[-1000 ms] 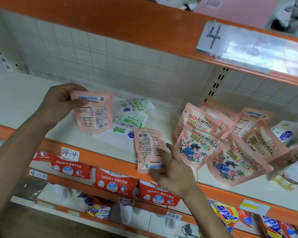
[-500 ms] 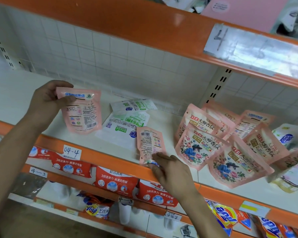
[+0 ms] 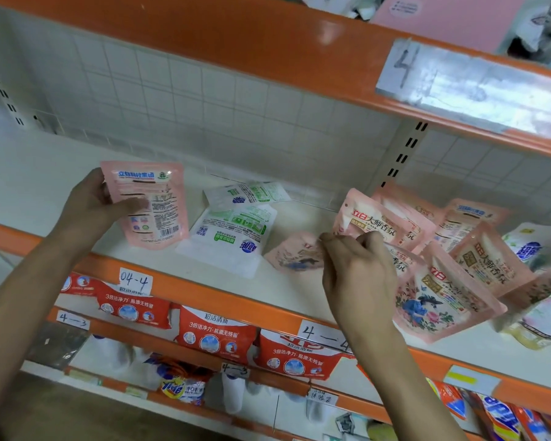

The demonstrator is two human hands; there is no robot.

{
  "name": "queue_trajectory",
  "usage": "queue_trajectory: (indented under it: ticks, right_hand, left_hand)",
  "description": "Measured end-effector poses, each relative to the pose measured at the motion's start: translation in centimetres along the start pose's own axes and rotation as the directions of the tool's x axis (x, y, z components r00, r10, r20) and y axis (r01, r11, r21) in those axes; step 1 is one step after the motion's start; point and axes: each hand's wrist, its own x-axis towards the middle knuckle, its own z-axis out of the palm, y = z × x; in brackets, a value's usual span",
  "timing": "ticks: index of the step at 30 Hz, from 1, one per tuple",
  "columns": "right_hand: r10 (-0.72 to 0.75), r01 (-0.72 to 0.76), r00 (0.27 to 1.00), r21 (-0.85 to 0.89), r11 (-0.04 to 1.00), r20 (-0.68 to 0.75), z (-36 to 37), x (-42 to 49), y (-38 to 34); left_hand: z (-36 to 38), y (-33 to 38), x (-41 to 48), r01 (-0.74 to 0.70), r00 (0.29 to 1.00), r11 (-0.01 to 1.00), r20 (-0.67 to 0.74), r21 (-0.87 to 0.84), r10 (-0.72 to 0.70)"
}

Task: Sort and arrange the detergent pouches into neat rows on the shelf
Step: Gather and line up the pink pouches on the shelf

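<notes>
Pink pouch (image 3: 150, 202) gripped upright by left hand (image 3: 89, 208); right hand (image 3: 353, 275) pinches blurred pouch (image 3: 295, 254) on shelf (image 3: 268, 284)

On the shelf (image 3: 29, 173), the left hand (image 3: 89, 208) held one pouch (image 3: 150, 205) upright at the left. Just right of it two sachets (image 3: 233, 230) lay flat, one behind the other (the rear one partly overlapping the front). Right of those a blurred pouch (image 3: 293, 254) met the fingertips of the right hand (image 3: 357, 275). Further right a heap (image 3: 442, 268) of pouches leaned over one another. Bags (image 3: 217, 335) sat on the shelf below.
</notes>
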Motion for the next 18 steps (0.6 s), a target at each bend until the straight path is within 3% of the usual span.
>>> queue_trajectory:
  ticks: [9,15,18]
  right_hand:
    - [-0.024,0.02,0.997,-0.065,0.998,-0.067,-1.3,1.1,-0.1]
    - [-0.045,0.045,0.999,0.028,0.999,-0.023,-0.7,0.7,-0.3]
    - [-0.041,0.041,0.999,0.052,0.998,-0.006,-0.5,0.9,-0.5]
  left_hand:
    - [0.4,0.6,0.0,-0.033,0.999,0.999,-0.029,-0.007,0.033]
    - [0.1,1.6,0.4,-0.007,0.997,0.995,-0.072,-0.103,-0.001]
    - [-0.4,2.0,0.7,-0.028,0.993,0.998,-0.114,-0.06,0.021]
